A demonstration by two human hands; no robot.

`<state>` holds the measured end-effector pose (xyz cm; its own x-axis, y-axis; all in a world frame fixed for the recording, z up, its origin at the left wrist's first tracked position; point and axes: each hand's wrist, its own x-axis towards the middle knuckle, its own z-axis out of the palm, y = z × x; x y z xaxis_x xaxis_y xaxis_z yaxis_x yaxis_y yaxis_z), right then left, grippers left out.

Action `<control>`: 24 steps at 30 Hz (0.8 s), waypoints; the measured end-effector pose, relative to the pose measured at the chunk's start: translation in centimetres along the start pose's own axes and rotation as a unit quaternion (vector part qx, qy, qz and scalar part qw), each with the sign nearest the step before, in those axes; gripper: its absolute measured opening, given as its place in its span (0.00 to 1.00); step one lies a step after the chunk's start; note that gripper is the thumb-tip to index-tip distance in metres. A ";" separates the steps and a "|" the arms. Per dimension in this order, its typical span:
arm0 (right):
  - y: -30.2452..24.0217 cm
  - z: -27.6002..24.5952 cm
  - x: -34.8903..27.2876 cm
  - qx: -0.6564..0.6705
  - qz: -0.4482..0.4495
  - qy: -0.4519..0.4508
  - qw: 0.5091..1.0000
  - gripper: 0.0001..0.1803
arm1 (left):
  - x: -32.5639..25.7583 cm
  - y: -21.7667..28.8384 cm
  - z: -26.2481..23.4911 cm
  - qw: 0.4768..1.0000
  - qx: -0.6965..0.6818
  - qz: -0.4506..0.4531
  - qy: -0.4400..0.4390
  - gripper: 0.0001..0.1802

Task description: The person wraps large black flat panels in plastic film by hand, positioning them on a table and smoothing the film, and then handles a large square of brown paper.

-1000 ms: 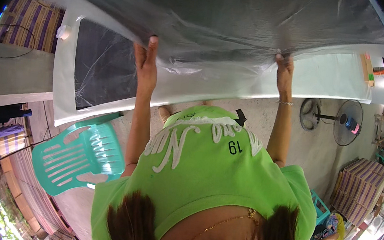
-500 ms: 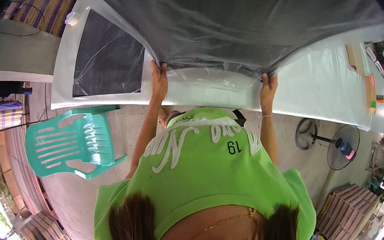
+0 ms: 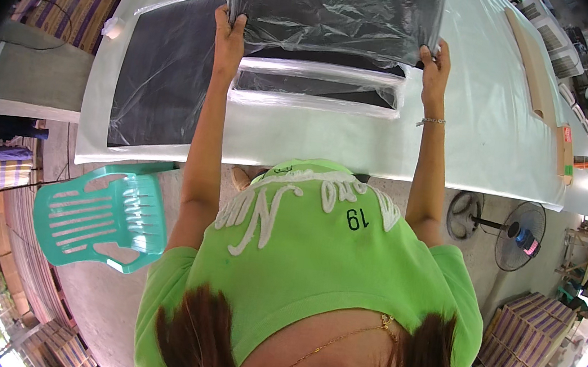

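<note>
1. Dark plastic sheet (image 3: 335,14) has shifted farther from the body and shows narrower, over the table (image 3: 473,139); whether it touches there, I cannot tell.
2. Left hand (image 3: 229,44) and right hand (image 3: 434,76) each pinch a near corner.
3. Nearer the body than the grip, a narrow dark strip (image 3: 312,88) is now uncovered.
4. Left of the grip lies a dark panel (image 3: 161,74); rightward, cardboard (image 3: 529,62).

Sheet (image 3: 164,82) on tbl (image 3: 484,136), chair (image 3: 137,213) L
</note>
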<state>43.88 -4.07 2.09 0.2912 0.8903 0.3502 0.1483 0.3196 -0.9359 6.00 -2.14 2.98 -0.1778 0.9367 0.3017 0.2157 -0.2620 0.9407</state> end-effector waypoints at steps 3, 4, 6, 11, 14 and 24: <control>2.3 1.1 1.1 -0.008 0.026 -0.008 1.000 0.17 | 1.7 -2.7 -0.2 0.997 0.071 -0.012 0.019 0.21; 3.5 1.3 1.2 -0.019 0.036 -0.006 0.999 0.17 | 1.9 -3.7 0.0 0.996 0.084 -0.031 0.018 0.21; 4.8 1.9 1.2 -0.057 0.063 -0.003 0.996 0.18 | 2.2 -5.3 0.0 0.991 0.112 -0.072 0.017 0.23; 6.5 3.9 -0.5 -0.323 0.079 0.056 0.941 0.23 | 1.6 -8.3 -0.7 0.969 0.246 -0.027 0.024 0.25; 6.4 4.4 -1.3 -0.387 0.080 0.085 0.915 0.24 | 1.3 -8.4 -0.5 0.935 0.354 -0.009 0.014 0.26; 7.2 0.8 -1.6 -0.341 0.017 -0.008 0.940 0.28 | 0.2 -5.7 -1.8 0.922 0.380 0.000 -0.073 0.32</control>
<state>43.73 -2.91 -5.26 0.2933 0.9027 0.3147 0.7118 0.0135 -0.7023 3.02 -0.92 -2.06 -0.0584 0.9727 0.2246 0.8363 -0.0752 0.5432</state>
